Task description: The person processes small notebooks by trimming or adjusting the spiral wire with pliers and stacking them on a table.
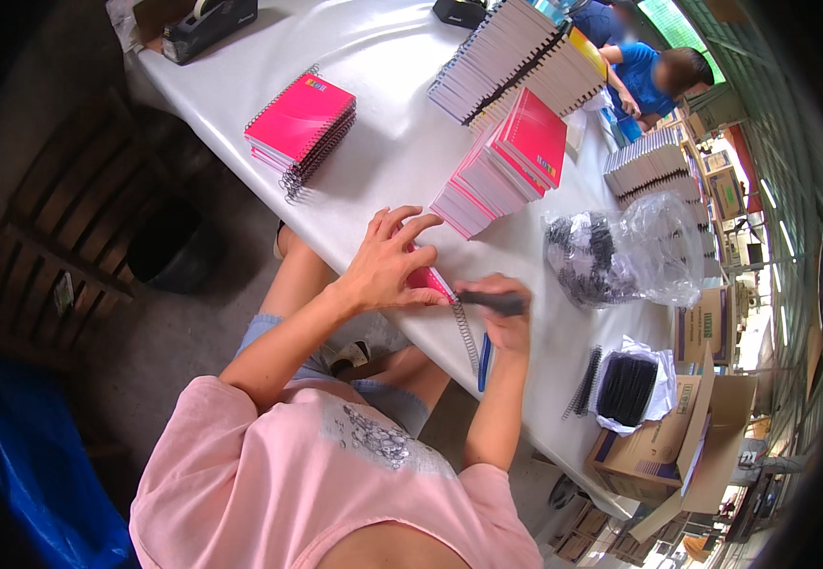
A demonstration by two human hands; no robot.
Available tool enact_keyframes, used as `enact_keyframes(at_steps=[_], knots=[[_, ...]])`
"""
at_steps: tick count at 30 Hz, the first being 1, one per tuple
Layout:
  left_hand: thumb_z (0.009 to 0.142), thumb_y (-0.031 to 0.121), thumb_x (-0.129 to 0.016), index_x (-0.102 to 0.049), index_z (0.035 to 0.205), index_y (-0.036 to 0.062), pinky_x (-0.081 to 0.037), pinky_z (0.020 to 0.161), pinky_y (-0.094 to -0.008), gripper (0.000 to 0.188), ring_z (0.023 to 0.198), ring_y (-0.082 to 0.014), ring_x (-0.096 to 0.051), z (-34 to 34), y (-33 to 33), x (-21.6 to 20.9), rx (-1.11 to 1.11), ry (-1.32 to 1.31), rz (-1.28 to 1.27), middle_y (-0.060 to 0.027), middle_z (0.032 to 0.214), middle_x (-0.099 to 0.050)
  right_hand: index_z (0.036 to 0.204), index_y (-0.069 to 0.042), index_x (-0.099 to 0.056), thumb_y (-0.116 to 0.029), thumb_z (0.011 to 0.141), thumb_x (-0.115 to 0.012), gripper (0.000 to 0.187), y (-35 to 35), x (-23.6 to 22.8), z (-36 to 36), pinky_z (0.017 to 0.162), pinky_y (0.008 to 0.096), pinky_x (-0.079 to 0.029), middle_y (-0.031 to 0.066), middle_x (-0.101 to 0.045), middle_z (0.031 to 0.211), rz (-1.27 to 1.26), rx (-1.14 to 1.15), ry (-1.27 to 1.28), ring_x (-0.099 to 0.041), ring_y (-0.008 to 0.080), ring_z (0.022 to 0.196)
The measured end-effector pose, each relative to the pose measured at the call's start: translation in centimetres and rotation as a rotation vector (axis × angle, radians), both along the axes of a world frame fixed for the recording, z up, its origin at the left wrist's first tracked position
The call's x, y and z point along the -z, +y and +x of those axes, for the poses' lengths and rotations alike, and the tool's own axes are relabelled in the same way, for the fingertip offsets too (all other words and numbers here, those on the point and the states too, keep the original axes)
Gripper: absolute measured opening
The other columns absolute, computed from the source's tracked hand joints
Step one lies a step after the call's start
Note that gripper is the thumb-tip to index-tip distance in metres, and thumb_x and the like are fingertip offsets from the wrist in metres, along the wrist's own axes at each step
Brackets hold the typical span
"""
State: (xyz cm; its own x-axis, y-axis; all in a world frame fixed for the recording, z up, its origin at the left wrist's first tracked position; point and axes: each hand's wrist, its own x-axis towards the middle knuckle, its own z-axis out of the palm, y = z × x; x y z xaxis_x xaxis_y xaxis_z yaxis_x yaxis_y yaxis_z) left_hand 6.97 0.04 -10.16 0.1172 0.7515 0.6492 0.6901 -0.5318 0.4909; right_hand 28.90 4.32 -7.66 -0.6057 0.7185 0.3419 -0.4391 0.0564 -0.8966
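Head view: near edge of the white surface (383, 123), a small pink notebook (428, 279) lies flat. Everything below is placed relative to it.

Left hand (388, 270) lies on top of the notebook, fingers spread and pressing down, covering most of the cover. Right hand (506, 318) sits just right of it, closed around a dark pen-like tool (493, 302) held roughly level, tip toward the notebook's edge. A metal spiral coil (466, 334) runs along the notebook's right edge and overhangs toward the person. A blue pen (483, 365) lies just beyond the coil's end.

Handling, as a judgement: notebook is light, stiff across the cover, glossy so likely to slide; pin it flat by the cover, not the spine. Coil is thin wire, springy, easy to bend; take it near the end and don't squeeze.

Further right: black coils on white wrap (625, 387) and an open cardboard box (663, 446). Right and farther out: clear bag of black coils (620, 251). Beyond the notebook: fanned red and pink stack (506, 171), then a long row of notebooks (516, 62). Far left: pink bound stack (300, 123), tape dispenser (208, 24). Far end: another person in blue (644, 76).
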Motion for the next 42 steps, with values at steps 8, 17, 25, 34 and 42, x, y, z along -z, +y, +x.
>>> enact_keyframes(at_steps=[8,17,25,34,42], knots=[[0.065,0.057,-0.068,-0.053,0.073,0.0103,-0.028,0.096,-0.063,0.05,0.119,-0.0337,-0.036,-0.1,0.7,1.0,0.031,-0.024,0.068,-0.0096,0.123,-0.046,0.082,0.007,-0.064,0.01,0.069,-0.057,0.015,0.9,0.6,0.0,0.086,0.0395,-0.049,0.0175,-0.066,0.082,-0.194,0.104,-0.077,-0.065,0.0267,0.083],[0.063,0.053,-0.072,-0.054,0.073,0.0098,-0.031,0.095,-0.0565,0.048,0.116,-0.0345,-0.039,0.1,1.6,0.6,0.067,-0.052,0.064,-0.0121,0.123,-0.045,0.084,0.007,-0.066,0.008,0.068,-0.055,0.02,0.1,0.7,0.3,0.075,0.0281,-0.051,0.0148,-0.068,0.083,-0.032,0.325,-0.374,-0.064,0.0179,0.076],[0.06,0.053,-0.074,-0.055,0.074,0.0097,-0.036,0.092,-0.0471,0.049,0.114,-0.0359,-0.041,-0.2,2.3,0.0,0.14,-0.099,0.031,-0.0137,0.124,-0.045,0.084,0.002,-0.069,0.004,0.071,-0.058,0.017,0.1,-0.3,-1.1,0.072,0.0259,-0.049,0.0106,-0.069,0.08,0.064,0.469,-0.502,-0.063,0.0146,0.073],[0.047,0.043,-0.086,-0.054,0.079,0.009,-0.039,0.088,-0.0427,0.057,0.113,-0.0352,-0.034,-0.4,3.4,1.5,0.129,-0.273,-0.045,-0.0196,0.13,-0.032,0.088,-0.001,-0.07,0.008,0.069,-0.056,0.026,-0.8,-1.5,-2.7,0.07,0.0245,-0.049,0.0093,-0.069,0.078,0.027,0.401,-0.386,-0.064,0.0129,0.072],[0.049,0.041,-0.088,-0.049,0.087,0.0091,-0.04,0.083,-0.0383,0.063,0.108,-0.0303,-0.038,0.2,3.7,2.7,0.241,-0.466,-0.203,-0.0164,0.119,-0.032,0.088,0.001,-0.07,0.004,0.065,-0.062,0.025,0.6,-1.5,-2.4,0.07,0.0243,-0.049,0.0083,-0.069,0.082,0.175,0.338,-0.509,-0.062,0.0118,0.073]])
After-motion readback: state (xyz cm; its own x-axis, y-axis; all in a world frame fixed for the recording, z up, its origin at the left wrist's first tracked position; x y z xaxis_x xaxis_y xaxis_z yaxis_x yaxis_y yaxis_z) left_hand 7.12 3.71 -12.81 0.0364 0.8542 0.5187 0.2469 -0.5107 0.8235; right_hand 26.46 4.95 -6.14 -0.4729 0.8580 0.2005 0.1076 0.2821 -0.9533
